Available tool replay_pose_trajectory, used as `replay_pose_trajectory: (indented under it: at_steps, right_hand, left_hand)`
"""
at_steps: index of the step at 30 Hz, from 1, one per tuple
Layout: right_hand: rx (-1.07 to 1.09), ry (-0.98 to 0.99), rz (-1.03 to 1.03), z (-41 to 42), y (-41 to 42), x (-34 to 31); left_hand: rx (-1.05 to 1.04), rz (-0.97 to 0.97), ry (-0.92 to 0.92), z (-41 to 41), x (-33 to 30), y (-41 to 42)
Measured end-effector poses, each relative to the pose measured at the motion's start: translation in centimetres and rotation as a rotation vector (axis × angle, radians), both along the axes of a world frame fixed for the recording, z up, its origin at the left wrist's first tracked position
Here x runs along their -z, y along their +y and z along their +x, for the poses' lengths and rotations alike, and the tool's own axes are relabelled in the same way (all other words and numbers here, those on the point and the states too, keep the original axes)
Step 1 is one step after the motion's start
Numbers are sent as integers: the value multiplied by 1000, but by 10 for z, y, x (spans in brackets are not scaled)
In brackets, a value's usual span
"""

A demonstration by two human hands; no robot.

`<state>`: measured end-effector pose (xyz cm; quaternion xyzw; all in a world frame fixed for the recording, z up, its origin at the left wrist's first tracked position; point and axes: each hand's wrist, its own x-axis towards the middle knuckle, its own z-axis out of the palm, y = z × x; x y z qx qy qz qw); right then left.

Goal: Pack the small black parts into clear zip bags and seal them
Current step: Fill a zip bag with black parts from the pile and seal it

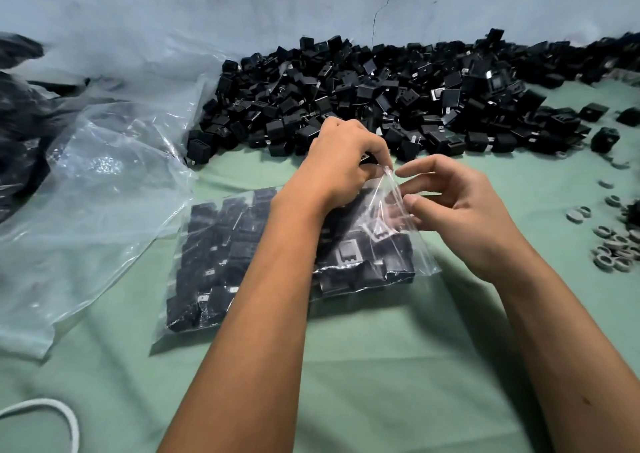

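A clear zip bag (pixel 221 262) packed with small black parts lies flat on the green table in the middle. My left hand (pixel 341 161) pinches the bag's raised far edge between thumb and fingers. My right hand (pixel 460 217) hovers just right of that edge, fingers loosely spread and half curled; whether its fingertips touch the plastic I cannot tell. A big heap of loose black parts (pixel 381 95) lies behind the bag along the wall.
Large crumpled clear plastic sheets (pixel 93 189) cover the left side. Grey rings (pixel 616 248) are scattered at the right edge. A white cord (pixel 52 414) loops at the bottom left. Dark bags (pixel 17 113) sit at far left.
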<state>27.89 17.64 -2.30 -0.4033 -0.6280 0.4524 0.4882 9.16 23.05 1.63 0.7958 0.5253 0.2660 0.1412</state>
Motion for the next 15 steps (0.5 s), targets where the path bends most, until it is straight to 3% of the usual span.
replay_pose_trajectory:
  at_steps: [7,15]
  right_hand:
    - [64,19,-48,0,1,-2]
    - [-34,91,-139,-4,-3,-4]
  left_hand:
    - [8,14,-11,-1,2,1]
    - [25,-90,-48,-2,3,0]
